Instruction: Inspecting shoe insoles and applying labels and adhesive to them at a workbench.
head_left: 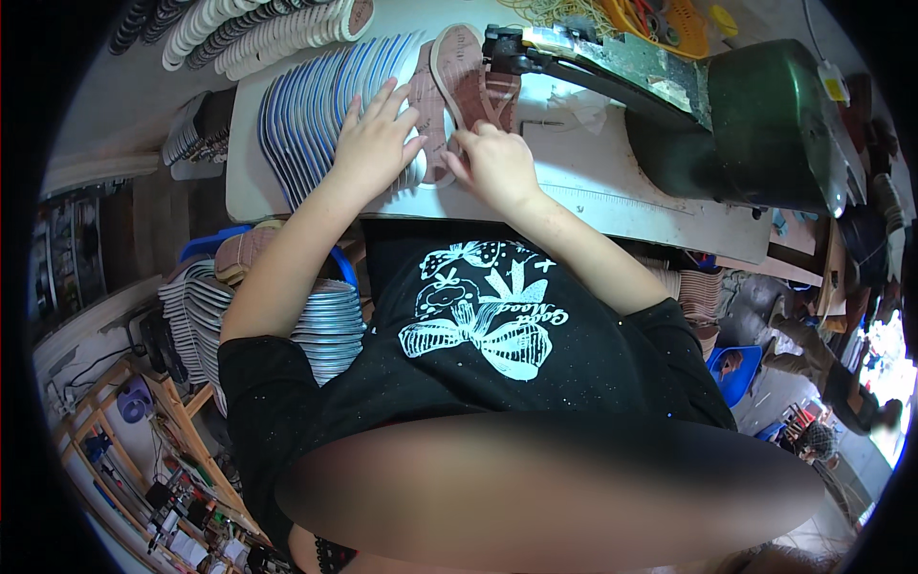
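A long row of shoe insoles (311, 110) with blue and white edges stands tightly packed on the white table. My left hand (376, 143) lies over the right end of this row, its fingers spread. Beside it, pinkish-brown insoles (438, 105) lie with their faces up. My right hand (499, 167) is curled, with thumb and fingertips closed at the edge of the pinkish-brown insoles. Its fingers partly hide the spot they grip. Another insole (459, 57) with a pale rim lies at the top, beside the sewing machine head (507, 48).
The green sewing machine (765, 124) stands at the right of the table (612, 191). A ruler strip (622, 208) runs near its front edge, and a small dark metal tool (543, 122) lies behind. An orange basket (669, 29) sits at the back. Stacked insoles (325, 330) stand below left.
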Available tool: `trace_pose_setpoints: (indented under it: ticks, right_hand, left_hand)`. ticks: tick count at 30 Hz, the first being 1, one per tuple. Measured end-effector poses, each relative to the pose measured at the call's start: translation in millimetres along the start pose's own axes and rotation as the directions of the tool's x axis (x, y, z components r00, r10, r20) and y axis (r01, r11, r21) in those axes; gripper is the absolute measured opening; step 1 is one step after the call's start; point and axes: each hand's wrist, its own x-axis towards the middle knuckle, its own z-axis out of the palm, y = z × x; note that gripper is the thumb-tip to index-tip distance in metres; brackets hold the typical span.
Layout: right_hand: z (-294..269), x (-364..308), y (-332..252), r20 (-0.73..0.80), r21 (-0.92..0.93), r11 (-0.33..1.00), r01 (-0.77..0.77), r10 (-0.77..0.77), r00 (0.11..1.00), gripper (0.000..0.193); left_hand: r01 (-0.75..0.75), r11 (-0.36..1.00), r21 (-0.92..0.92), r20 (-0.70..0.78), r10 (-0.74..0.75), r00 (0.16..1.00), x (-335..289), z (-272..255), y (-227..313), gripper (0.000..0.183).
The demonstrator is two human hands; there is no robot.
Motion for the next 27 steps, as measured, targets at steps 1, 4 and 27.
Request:
trace_pose_setpoints:
  ticks: [1, 4, 27]
  right_hand:
    - [-2.4, 5.7, -2.2, 0.072, 0.025, 0.996, -0.090, 0.088, 0.994, 0.029]
    - [-5.2, 14.6, 1.0, 0.104, -0.043, 0.994, -0.102, 0.106, 0.989, 0.030]
    - [13.6, 37.6, 1.1, 0.165, 0.891, 0.410, -0.197, 0.111, 0.980, 0.033]
  left_hand:
    - [-0.002, 1.000, 0.000, -0.002, 0.002, 1.000, 0.7, 0.1, 0.5, 0.030]
    - [0.023, 1.000, 0.014, 0.061, -0.024, 0.998, 1.5, -0.9, 2.0, 0.031]
    - [0.022, 0.958, -0.286, -0.176, -0.075, 0.981, -10.8, 10.4, -3.8, 0.033]
